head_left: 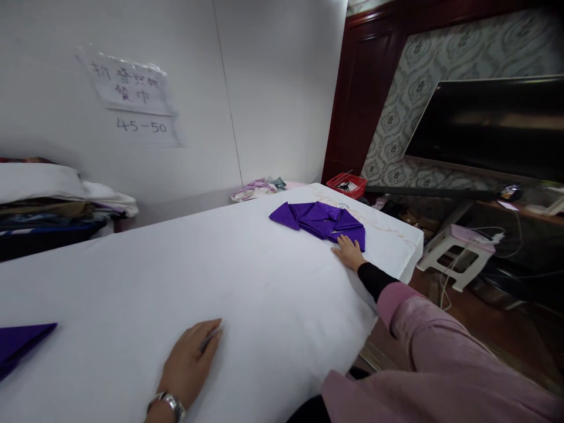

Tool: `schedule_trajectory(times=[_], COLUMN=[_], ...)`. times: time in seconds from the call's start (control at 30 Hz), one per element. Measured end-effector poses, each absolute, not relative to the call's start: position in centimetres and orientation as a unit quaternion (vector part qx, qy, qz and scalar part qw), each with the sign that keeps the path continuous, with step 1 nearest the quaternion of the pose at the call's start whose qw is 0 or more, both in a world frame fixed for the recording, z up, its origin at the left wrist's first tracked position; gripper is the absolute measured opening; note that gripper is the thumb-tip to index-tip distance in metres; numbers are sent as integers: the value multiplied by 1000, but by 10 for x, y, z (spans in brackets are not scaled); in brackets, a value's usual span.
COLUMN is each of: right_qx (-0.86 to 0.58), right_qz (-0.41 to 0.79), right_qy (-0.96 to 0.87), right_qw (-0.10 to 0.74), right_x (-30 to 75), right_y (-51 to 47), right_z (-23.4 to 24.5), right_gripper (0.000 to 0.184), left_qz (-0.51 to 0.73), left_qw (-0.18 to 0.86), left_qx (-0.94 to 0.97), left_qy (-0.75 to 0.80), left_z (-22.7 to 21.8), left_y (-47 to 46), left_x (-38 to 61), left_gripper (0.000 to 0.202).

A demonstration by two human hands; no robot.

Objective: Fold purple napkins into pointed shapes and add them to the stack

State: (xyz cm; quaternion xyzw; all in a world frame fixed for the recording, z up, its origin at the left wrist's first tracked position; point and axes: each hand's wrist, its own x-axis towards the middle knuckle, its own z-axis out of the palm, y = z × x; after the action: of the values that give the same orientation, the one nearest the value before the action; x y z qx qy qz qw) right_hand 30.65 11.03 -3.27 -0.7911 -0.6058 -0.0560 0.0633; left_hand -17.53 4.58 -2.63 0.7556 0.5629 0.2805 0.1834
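Note:
My right hand point(349, 251) reaches far across the white table point(247, 282) and lies flat, fingers stretched out, with its fingertips on the near edge of a row of folded purple napkins point(321, 220). The napkins overlap in triangles near the table's far right corner. My left hand point(190, 363) rests palm down on the white cloth close to me, fingers extended, holding nothing, with a metal watch on its wrist. Another folded purple napkin point(22, 343) lies at the table's left edge.
A stack of folded fabrics point(57, 205) sits at the left against the white wall, under a paper sign point(130, 88). Loose cloth point(255, 189) and a red basket point(346, 185) lie beyond the table. A white stool point(458, 247) and a dark screen point(493, 126) stand at the right.

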Motion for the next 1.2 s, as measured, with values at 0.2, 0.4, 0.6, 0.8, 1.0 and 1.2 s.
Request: schedule_trajectory(times=[0.2, 0.4, 0.6, 0.8, 1.0, 1.2], right_qx=[-795, -740, -613, -374, -173, -88], right_qz=[-51, -52, 31, -16, -127, -107], right_qy=[-602, -666, -784, -923, -975, -989], right_qw=[58, 72, 91, 93, 47, 59], right_x=[308, 270, 180, 77, 0, -36], right_y=[111, 107, 90, 49, 11, 17], right_z=[-31, -29, -31, -19, 0, -1], right_gripper=[56, 56, 56, 59, 54, 37], left_qz=[284, 280, 278, 255, 157, 77], left_qw=[191, 190, 181, 149, 47, 25], left_qx=[749, 751, 755, 777, 753, 618], left_qy=[567, 566, 566, 556, 637, 782], left_z=[-25, -29, -28, -32, -33, -17], left_y=[45, 48, 46, 51, 70, 71], left_x=[-174, -176, -175, -179, -218, -281], left_gripper=[27, 30, 29, 32, 47, 51])
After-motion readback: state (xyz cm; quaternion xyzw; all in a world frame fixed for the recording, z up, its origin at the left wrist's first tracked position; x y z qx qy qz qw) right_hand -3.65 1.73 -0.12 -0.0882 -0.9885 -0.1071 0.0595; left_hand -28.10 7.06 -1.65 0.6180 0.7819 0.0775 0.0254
